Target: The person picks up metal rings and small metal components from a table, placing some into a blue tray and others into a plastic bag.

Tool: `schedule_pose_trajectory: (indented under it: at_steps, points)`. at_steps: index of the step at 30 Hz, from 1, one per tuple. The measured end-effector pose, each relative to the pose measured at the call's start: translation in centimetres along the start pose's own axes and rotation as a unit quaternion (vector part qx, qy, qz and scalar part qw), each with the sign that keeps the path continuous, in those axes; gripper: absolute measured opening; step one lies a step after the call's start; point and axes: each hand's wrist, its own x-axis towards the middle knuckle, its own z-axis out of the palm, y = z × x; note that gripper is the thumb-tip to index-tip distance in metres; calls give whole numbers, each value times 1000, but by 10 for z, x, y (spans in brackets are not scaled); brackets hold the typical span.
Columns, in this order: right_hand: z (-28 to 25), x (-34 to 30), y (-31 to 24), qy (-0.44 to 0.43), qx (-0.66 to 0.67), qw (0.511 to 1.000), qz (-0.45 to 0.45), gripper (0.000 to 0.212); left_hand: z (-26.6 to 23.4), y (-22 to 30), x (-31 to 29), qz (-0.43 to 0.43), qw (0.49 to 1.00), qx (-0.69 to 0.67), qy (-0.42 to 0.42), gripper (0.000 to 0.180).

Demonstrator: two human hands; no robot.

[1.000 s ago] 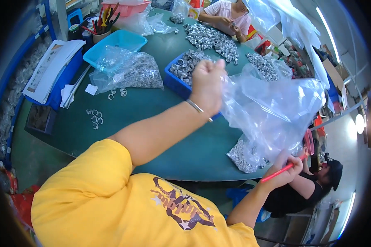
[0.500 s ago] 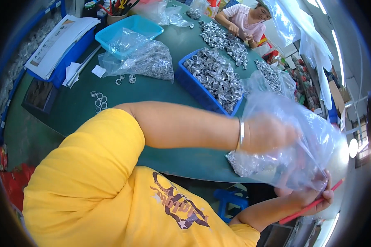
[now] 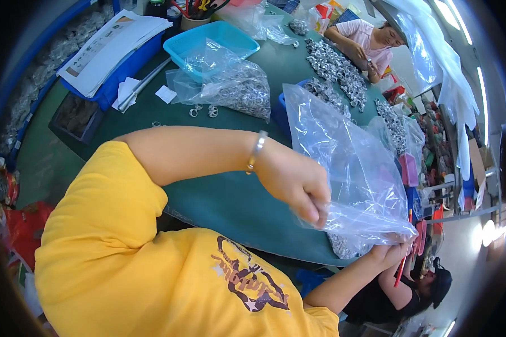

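My left hand (image 3: 298,182), with a silver bracelet at its wrist, pinches the edge of a large clear plastic bag (image 3: 348,157). The bag is spread out above the right part of the green table. My right hand (image 3: 393,251) grips the bag's other end at the lower right. Beside those fingers runs a thin red stick (image 3: 400,269), seemingly in the same hand. Under the bag, by the table edge, sits another clear bag (image 3: 346,246) with silvery contents I cannot make out. Behind the raised bag, a blue bin (image 3: 281,115) of ring-shaped silver metal parts is partly hidden.
A filled clear bag of metal rings (image 3: 242,92) leans by a turquoise tray (image 3: 208,42). Heaps of metal parts (image 3: 337,70) lie before a co-worker (image 3: 365,45) across the green table (image 3: 225,208). Another person in black (image 3: 405,292) is at lower right. Papers (image 3: 109,50) lie left.
My left hand has swung left and nearer, drawing the clear bag's edge out wide. The view has shifted, the bag now covers more of the blue bin, and a person in black shows.
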Motion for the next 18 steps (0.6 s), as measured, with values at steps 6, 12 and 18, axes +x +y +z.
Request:
schedule_pose_trajectory:
  at_steps: [6, 12, 18]
  points:
    - [42, -32, 63, -137, 22, 990, 17, 23, 15, -24, -43, 231, 738, -569, 279, 25]
    - [36, -15, 61, -241, -66, 968, 27, 23, -23, 18, -69, -187, 916, 72, 348, 66]
    - [42, 2, 96, -12, -347, 931, -111, 9, -134, -37, -124, 16, 593, 253, 765, 22]
